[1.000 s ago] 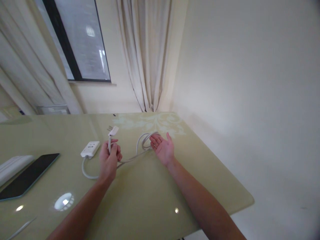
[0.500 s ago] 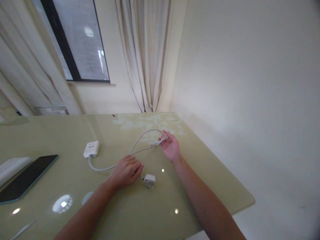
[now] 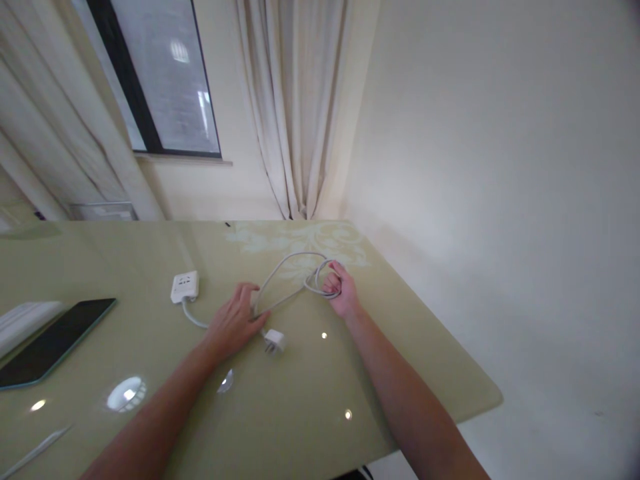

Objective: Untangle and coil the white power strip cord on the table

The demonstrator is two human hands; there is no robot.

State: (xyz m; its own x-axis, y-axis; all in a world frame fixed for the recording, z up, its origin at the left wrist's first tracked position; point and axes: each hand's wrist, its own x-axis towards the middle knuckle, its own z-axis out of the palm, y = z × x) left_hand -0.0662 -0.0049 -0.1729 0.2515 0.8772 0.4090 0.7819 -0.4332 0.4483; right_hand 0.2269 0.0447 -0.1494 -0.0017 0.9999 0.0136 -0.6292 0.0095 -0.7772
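A white power cord (image 3: 274,270) lies in loose loops on the table. Its small coil is gathered in my right hand (image 3: 343,290), whose fingers are curled shut around it. My left hand (image 3: 234,320) rests flat across the cord, thumb spread away from the fingers and the cord passing between them. Just right of the left thumb sits the white plug (image 3: 275,340), prongs pointing toward me. At the cord's other end, beyond my left hand, stands a square white socket block (image 3: 185,287). My left hand covers part of the cord.
The glossy pale green table (image 3: 280,413) ends at a slanting right edge beside the wall. A dark flat tablet-like panel (image 3: 60,340) and a long white object (image 3: 27,323) lie at the left. Another white cable (image 3: 40,450) is at the lower left. Curtains hang behind.
My right hand has closed around the coil and turned over. My left hand has shifted left and opened its fingers; the plug has moved left and slightly away from me.
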